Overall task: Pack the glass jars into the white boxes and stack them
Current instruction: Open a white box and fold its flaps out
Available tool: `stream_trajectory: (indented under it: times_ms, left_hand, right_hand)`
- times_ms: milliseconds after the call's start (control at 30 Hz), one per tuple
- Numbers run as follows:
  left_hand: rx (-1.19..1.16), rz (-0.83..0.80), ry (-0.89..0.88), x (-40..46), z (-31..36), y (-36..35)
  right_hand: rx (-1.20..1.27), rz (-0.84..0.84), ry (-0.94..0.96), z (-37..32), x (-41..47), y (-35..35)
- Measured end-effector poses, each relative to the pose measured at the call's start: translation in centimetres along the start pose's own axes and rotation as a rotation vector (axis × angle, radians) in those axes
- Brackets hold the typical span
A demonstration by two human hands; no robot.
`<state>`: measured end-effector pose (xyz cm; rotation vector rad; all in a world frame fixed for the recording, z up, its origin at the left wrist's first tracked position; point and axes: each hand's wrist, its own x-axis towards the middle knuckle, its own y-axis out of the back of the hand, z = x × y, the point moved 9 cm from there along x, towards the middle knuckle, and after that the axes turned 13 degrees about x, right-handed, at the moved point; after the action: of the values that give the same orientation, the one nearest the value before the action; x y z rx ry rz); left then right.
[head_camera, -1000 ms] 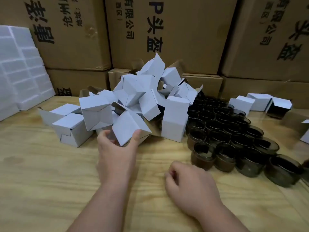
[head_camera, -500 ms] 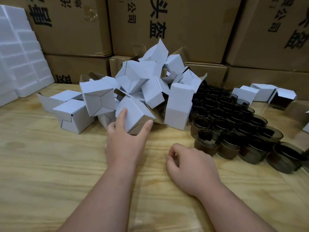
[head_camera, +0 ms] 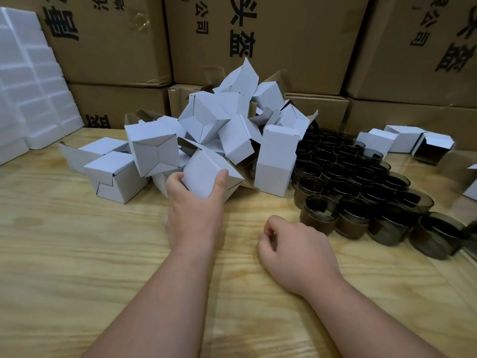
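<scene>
A heap of small white boxes point(head_camera: 232, 120) lies on the wooden table point(head_camera: 77, 254) in the middle of the view. My left hand point(head_camera: 193, 208) grips one white box point(head_camera: 204, 174) at the heap's front edge, thumb on its right side and fingers on its left. My right hand point(head_camera: 294, 244) rests on the table with fingers loosely curled, holding nothing. Several dark glass jars point(head_camera: 361, 192) stand packed together to the right, the nearest jar point(head_camera: 320, 213) just beyond my right hand.
Large brown cartons point(head_camera: 284, 34) with black print wall off the back. White foam blocks point(head_camera: 28, 91) are stacked at the far left. A few more white boxes point(head_camera: 402, 140) lie at the back right, one of them open point(head_camera: 433, 148).
My left hand has closed round the front white box, with its thumb now on the box's right side. The right hand has stayed where it was on the table.
</scene>
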<state>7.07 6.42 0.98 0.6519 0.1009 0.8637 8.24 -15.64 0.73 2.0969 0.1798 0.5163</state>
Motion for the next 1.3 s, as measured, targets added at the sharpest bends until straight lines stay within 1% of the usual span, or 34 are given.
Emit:
stream_trajectory:
  times_ms: [167, 300, 367, 467, 533, 633, 700, 800, 867, 933, 1033, 1200, 1300]
  left_hand:
    - [-0.116, -0.014, 0.016, -0.4, -0.1, 0.4]
    - [-0.200, -0.042, -0.008, -1.3, 0.1, 0.9]
    - [-0.234, -0.079, -0.024, -2.0, 0.2, 1.0]
    - [-0.269, -0.191, -0.069, -3.8, 0.7, 1.0]
    - [-0.224, -0.251, -0.121, -5.2, 1.0, 1.2]
    - [-0.070, -0.287, -0.240, -7.4, 1.3, 1.6]
    - [-0.009, -0.298, -0.342, -8.9, 1.6, 1.8]
    - [0.060, -0.331, -0.536, -11.2, 2.2, 2.2]
    - [0.037, -0.322, -0.611, -12.1, 2.3, 2.9]
    - [-0.030, -0.315, -0.623, -12.1, 2.4, 3.5]
    - [-0.108, -0.343, -0.570, -11.9, 2.5, 3.6]
    - [-0.203, -0.342, -0.561, -11.6, 2.9, 4.0]
    - [-0.195, -0.270, -0.548, -11.2, 2.7, 4.1]
  right_hand:
    - [-0.009, -0.009, -0.012, 0.0, 0.0, 0.0]
    - [-0.004, 0.001, -0.013, -0.1, -0.1, 0.1]
    - [0.001, 0.014, -0.017, -0.1, -0.1, 0.3]
    - [0.037, 0.026, -0.021, 0.0, -0.3, 0.7]
    - [0.140, 0.042, -0.028, 0.1, -0.8, 1.3]
    - [0.492, 0.127, -0.014, 0.5, -2.1, 2.6]
    - [0.699, 0.123, 0.003, 0.5, -2.9, 2.9]
    - [0.820, 0.048, 0.026, -0.1, -3.6, 2.6]
    - [0.877, 0.043, 0.029, -0.4, -3.7, 2.8]
    - [0.881, 0.047, 0.047, -0.9, -3.8, 3.1]
    - [0.840, 0.054, 0.050, -1.0, -3.9, 3.2]
    - [0.727, 0.157, 0.090, -1.1, -3.8, 3.9]
    - [0.691, 0.176, 0.065, -0.7, -3.8, 3.5]
